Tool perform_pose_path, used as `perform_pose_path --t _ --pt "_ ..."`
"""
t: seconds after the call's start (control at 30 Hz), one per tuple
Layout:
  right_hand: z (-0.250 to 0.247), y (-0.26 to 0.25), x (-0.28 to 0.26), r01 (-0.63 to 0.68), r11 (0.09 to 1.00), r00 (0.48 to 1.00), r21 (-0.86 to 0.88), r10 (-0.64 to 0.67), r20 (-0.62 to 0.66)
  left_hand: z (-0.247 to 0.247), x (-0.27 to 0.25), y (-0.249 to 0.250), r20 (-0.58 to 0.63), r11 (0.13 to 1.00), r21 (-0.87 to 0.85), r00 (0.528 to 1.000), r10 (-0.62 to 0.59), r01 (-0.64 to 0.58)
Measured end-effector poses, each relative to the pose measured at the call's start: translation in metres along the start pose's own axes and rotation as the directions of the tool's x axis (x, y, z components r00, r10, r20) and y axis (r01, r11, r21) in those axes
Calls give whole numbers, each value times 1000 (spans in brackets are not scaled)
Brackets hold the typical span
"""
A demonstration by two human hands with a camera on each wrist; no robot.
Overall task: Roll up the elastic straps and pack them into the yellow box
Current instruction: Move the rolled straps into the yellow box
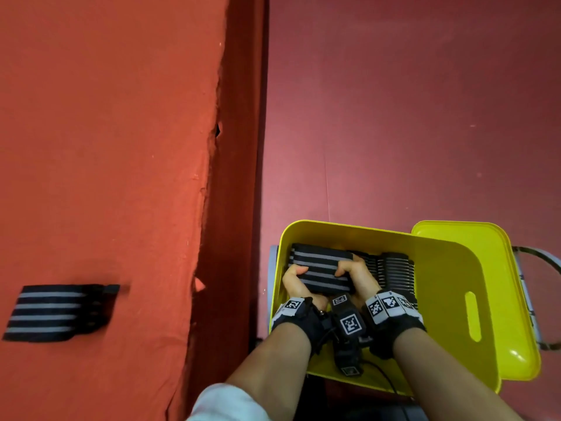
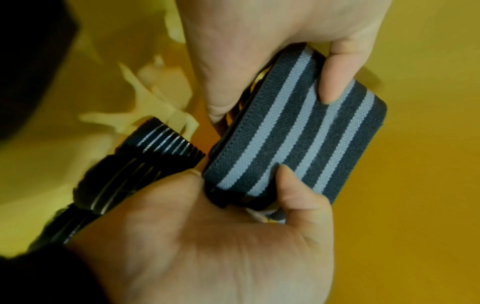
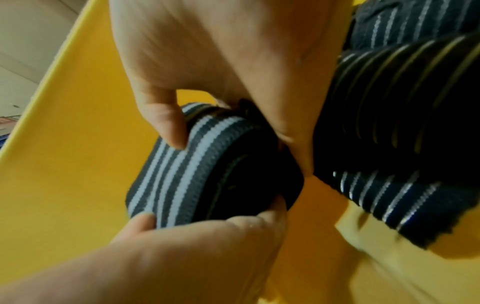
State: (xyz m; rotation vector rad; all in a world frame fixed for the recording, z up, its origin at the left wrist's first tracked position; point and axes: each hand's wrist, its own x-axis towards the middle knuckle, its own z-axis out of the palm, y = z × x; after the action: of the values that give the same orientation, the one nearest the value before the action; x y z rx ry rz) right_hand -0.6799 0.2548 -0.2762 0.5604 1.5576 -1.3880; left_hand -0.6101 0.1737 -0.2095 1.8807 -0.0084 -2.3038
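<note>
The yellow box (image 1: 334,227) stands open below me. Inside it, both hands hold one rolled elastic strap (image 1: 321,271) with black and grey stripes. My left hand (image 1: 299,282) grips its left end, thumb on top. My right hand (image 1: 352,273) grips its right end. In the left wrist view the roll (image 2: 298,133) hangs close to the yellow wall, my left hand (image 2: 241,185) pinching its lower end. In the right wrist view my right hand (image 3: 202,220) curls under the roll (image 3: 194,170). Several packed rolls (image 1: 391,271) fill the box's right side. Another strap (image 1: 57,312) lies on the red cloth.
The red cloth table (image 1: 106,147) fills the left, its edge running beside the box. A yellow lid (image 1: 516,268) leans behind the box's right wall. Dark red floor (image 1: 409,117) lies beyond. A striped loop (image 1: 543,259) pokes out at the far right.
</note>
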Motion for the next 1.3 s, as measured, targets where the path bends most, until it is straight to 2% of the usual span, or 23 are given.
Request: perform_pose_path --t 0.17,0.27,0.43,0.57,0.67,0.8,0.9,1.07,1.17,1.3 --pt "6 -22 -22 26 999 999 -45 -25 21 4 -7 5 10 997 -11 997 -78 79" --pt "3 -24 -27 66 995 998 -70 -64 25 6 -17 4 24 997 0 997 -76 76" --pt "4 -24 -39 197 922 973 -332 -224 -45 3 -34 8 -14 991 94 996 -90 91" --pt "4 -24 -53 157 892 977 -425 -203 -64 -1 -59 13 20 986 126 993 -114 111" --pt "7 -26 -62 150 892 983 -427 -179 -29 4 -79 22 78 985 106 987 -142 133" --pt "8 -27 -65 229 886 969 -404 -245 12 8 -84 30 74 977 156 984 -159 146" --pt "8 -22 -64 229 892 969 -390 -247 3 6 -79 25 44 970 199 988 -151 139" --pt "7 -13 -65 228 896 969 -381 -246 1 1 -92 24 105 971 189 980 -168 146" --pt "6 -14 -71 239 911 965 -336 -261 -23 0 -98 24 101 972 190 982 -158 137" --pt "4 -18 -80 266 885 952 -383 -304 -40 -2 -106 21 97 974 206 988 -117 95"
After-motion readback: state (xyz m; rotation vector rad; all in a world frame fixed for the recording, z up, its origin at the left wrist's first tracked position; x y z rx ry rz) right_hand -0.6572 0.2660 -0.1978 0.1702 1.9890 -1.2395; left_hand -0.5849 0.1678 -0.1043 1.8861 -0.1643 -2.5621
